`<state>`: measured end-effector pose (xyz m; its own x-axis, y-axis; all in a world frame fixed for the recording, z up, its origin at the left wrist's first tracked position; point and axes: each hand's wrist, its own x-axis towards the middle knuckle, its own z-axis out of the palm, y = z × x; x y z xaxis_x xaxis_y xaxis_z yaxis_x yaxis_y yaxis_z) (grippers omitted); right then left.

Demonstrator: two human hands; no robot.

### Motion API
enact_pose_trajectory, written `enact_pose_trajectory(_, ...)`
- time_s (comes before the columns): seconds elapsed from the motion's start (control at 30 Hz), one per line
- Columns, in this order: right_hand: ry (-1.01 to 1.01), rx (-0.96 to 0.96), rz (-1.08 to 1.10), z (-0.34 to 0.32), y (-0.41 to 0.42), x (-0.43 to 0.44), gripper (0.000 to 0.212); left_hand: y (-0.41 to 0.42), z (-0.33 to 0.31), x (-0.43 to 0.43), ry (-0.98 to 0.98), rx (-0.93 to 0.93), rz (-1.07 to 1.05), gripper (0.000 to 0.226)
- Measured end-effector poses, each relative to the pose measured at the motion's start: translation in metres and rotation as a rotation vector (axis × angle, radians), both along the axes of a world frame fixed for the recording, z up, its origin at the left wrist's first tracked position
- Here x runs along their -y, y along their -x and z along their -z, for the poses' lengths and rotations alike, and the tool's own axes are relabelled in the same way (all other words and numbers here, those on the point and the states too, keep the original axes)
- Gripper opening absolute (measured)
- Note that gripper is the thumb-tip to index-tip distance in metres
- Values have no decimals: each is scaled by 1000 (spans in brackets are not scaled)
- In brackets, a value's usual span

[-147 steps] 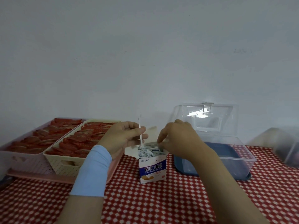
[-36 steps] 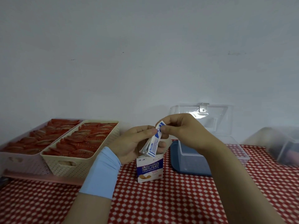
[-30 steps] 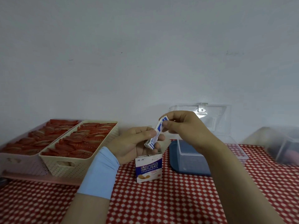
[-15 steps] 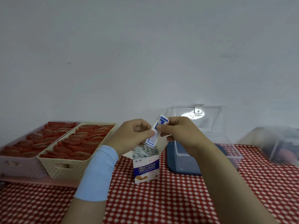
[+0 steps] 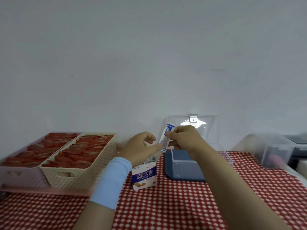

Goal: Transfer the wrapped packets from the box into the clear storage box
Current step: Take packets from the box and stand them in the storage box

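A small white and blue cardboard box [image 5: 144, 176] stands open on the red checked cloth, with wrapped packets showing in its mouth [image 5: 150, 159]. My right hand [image 5: 184, 138] pinches a thin bundle of white and blue wrapped packets [image 5: 166, 136] above and to the right of the box. My left hand [image 5: 141, 148] hovers over the box with its fingers loosely curled; its thumb tip reaches the bundle's lower end. The clear storage box [image 5: 182, 165] with a blue base sits right of the cardboard box, its lid [image 5: 206, 127] raised against the wall. My right forearm crosses in front of it.
Two perforated baskets, one cream [image 5: 79, 165] and one pink [image 5: 21, 165], hold several red sachets at the left. Another clear container [image 5: 272, 150] stands at the far right. The white wall runs close behind everything.
My right hand drew a bundle of packets up out of the cardboard box and shifted it right toward the clear box. My left hand's pinch on it has loosened.
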<state>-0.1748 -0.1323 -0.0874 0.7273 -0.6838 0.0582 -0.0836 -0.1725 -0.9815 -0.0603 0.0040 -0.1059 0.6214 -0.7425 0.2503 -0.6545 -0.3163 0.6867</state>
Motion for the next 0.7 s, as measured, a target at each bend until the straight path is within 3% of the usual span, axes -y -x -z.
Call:
enact_pose_trajectory(0.07,22,-32,34,3,2,6,9,0,4,-1,-277,210,16,54)
enact_pose_trajectory(0.17,22,-64,38,10,1,8,11,0,19,3,-504,367,15,63)
enact_pose_trajectory(0.37,37,-80,34,27,-11,2,11,-11,36,15,-338,437,-25,41)
enact_pose_trajectory(0.6,93,-85,103,26,-15,19,12,-38,39,31,-339,494,-22,39)
enact_pose_trajectory(0.7,145,-106,141,21,-11,35,13,-38,34,37,-402,476,-22,51)
